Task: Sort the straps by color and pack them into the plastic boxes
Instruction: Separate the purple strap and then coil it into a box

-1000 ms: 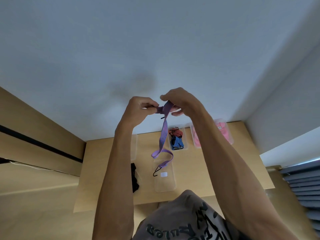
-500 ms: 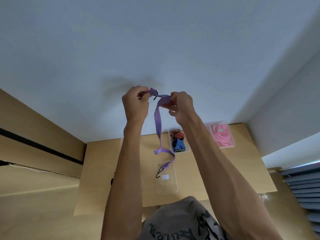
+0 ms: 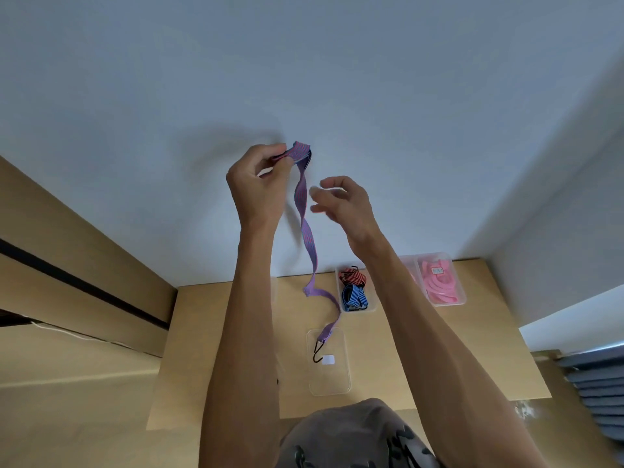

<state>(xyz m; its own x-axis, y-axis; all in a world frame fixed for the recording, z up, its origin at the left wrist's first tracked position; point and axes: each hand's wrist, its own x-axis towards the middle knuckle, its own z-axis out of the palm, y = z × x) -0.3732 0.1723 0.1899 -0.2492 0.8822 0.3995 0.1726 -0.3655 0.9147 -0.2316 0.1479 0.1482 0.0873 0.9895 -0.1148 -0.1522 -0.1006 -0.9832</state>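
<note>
Fingers (image 3: 282, 160) of the left hand (image 3: 256, 187) pinch the folded top of a purple strap (image 3: 309, 241) at upper centre, its hook dangling over an empty box (image 3: 341, 383) on the table (image 3: 202, 332). The right hand (image 3: 344, 204) hovers beside it, fingers loosely spread, holding nothing. Red and blue straps share one box (image 3: 373, 305) (unsorted, by my reading); pink ones fill another (image 3: 461, 295). Packing looks roughly half done.

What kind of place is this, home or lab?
Probably a plain indoor workstation; home or lab, I can't tell. A light wooden table stands against a bare white wall, holding clear plastic boxes of sorted straps.
</note>
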